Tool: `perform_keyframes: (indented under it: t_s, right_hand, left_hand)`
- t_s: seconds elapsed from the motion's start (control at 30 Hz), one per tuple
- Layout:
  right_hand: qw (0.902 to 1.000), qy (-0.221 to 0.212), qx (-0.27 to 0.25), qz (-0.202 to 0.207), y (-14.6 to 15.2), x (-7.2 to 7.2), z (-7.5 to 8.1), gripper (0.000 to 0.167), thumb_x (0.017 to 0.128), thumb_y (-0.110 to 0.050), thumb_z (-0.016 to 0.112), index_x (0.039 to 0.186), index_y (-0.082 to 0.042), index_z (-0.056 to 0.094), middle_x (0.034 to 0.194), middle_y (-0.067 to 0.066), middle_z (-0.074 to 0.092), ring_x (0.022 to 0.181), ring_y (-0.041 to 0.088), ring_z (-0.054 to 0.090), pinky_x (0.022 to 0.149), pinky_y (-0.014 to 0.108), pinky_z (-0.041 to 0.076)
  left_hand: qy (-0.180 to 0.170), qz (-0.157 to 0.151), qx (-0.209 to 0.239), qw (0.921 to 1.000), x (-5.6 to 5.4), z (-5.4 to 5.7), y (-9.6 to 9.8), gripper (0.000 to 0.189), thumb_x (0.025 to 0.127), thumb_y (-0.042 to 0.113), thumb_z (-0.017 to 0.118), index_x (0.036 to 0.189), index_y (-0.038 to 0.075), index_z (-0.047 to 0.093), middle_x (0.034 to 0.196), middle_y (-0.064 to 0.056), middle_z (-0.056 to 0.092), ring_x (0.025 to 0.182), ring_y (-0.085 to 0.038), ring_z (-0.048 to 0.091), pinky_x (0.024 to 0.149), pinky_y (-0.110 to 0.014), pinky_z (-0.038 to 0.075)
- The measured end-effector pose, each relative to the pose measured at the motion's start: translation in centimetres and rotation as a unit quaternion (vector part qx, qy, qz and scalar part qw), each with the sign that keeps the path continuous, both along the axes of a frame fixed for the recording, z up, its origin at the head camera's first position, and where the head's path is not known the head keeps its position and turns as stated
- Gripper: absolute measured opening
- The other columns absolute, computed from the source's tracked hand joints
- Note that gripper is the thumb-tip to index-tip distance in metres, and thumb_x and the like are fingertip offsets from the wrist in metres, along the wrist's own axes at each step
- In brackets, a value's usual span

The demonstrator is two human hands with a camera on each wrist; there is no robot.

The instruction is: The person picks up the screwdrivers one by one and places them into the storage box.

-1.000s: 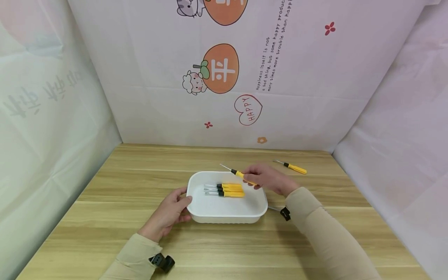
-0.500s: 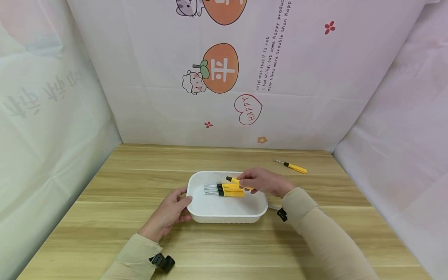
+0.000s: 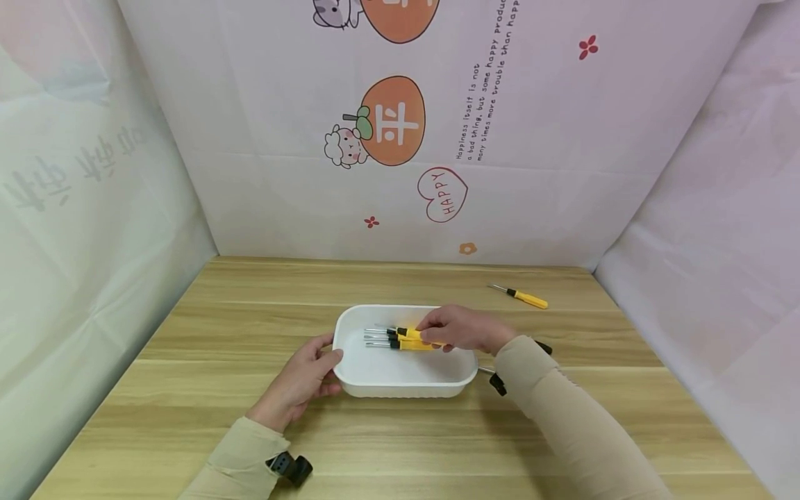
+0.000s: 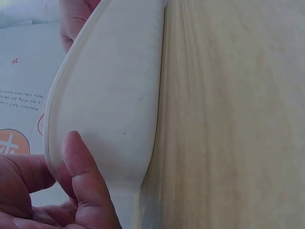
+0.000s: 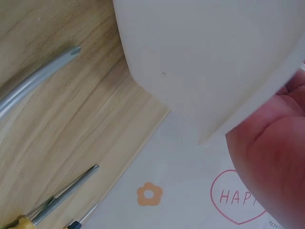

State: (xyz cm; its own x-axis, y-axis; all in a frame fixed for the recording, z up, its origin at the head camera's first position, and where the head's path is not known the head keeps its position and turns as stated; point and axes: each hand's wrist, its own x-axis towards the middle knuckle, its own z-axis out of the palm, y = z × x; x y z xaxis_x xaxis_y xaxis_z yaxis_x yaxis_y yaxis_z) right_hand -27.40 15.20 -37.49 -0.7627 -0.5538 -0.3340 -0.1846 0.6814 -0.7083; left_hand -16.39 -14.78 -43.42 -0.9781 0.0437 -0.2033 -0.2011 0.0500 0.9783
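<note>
Pinching a yellow screwdriver [image 3: 411,334] between thumb and fingers, the right hand [image 3: 465,329] hangs over the box [image 3: 400,375] in the head view, with the pile of screwdrivers [image 3: 406,345] just below and to the left of its fingertips. If the grip opens while the handle lies across that pile, the tool could roll off, or the knuckles could knock the neat row askew. Compared with half a second ago, the held screwdriver sits lower and flatter, and the right hand has dropped with it; the left hand [image 3: 306,371] and the box look unmoved. A loose screwdriver [image 3: 528,298] lies beyond and to the right of the right hand.

In the left wrist view, the left hand grasps the rim, a finger along the outer wall; a slack hold there might let the box slide if bumped.

In the right wrist view, the box wall hides the right hand's fingertips, so their grip cannot be told from there. A bare metal shaft [image 5: 43,78] lies near that wrist, where the sleeve could brush it aside.
</note>
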Motion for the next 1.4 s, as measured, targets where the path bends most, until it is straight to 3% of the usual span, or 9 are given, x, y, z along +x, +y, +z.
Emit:
perform_keyframes:
  t_s: [0.43, 0.67, 1.0, 1.4]
  right_hand:
    - [0.9972, 0.026, 0.061, 0.036, -1.2, 0.2, -0.5, 0.013, 0.103, -0.024, 0.066, 0.109, -0.017, 0.075, 0.099, 0.000, 0.067, 0.089, 0.017, 0.063, 0.077, 0.031, 0.058]
    - [0.9961, 0.026, 0.069, 0.048, -1.7, 0.5, -0.6, 0.012, 0.102, -0.021, 0.068, 0.109, -0.016, 0.076, 0.096, 0.000, 0.066, 0.084, 0.017, 0.062, 0.074, 0.029, 0.055]
    - [0.9938, 0.039, 0.092, 0.048, -2.1, 0.6, -1.2, 0.011, 0.102, -0.023, 0.069, 0.107, -0.018, 0.076, 0.093, -0.003, 0.067, 0.075, 0.015, 0.061, 0.071, 0.028, 0.051]
    - [0.9963, 0.028, 0.076, 0.028, -2.1, 0.7, -1.1, 0.010, 0.100, -0.022, 0.072, 0.108, -0.016, 0.072, 0.100, 0.000, 0.066, 0.076, 0.017, 0.061, 0.071, 0.028, 0.053]
  left_hand:
    - [-0.003, 0.004, 0.003, 1.0000, -0.1, 0.0, 0.0, 0.056, 0.108, 0.018, 0.055, 0.159, 0.005, 0.037, 0.111, -0.015, 0.052, 0.080, -0.018, 0.060, 0.066, -0.027, 0.059]
    - [-0.001, 0.004, 0.006, 1.0000, -0.1, 0.0, 0.0, 0.056, 0.108, 0.018, 0.055, 0.159, 0.005, 0.037, 0.109, -0.013, 0.052, 0.080, -0.018, 0.059, 0.065, -0.027, 0.059]
    - [-0.001, 0.004, 0.005, 1.0000, -0.2, -0.1, -0.1, 0.055, 0.108, 0.017, 0.055, 0.159, 0.005, 0.038, 0.110, -0.015, 0.052, 0.080, -0.018, 0.060, 0.065, -0.026, 0.059]
    - [0.000, 0.004, 0.004, 1.0000, -0.2, -0.1, 0.0, 0.054, 0.108, 0.017, 0.055, 0.158, 0.004, 0.038, 0.111, -0.016, 0.053, 0.081, -0.019, 0.061, 0.066, -0.026, 0.060]
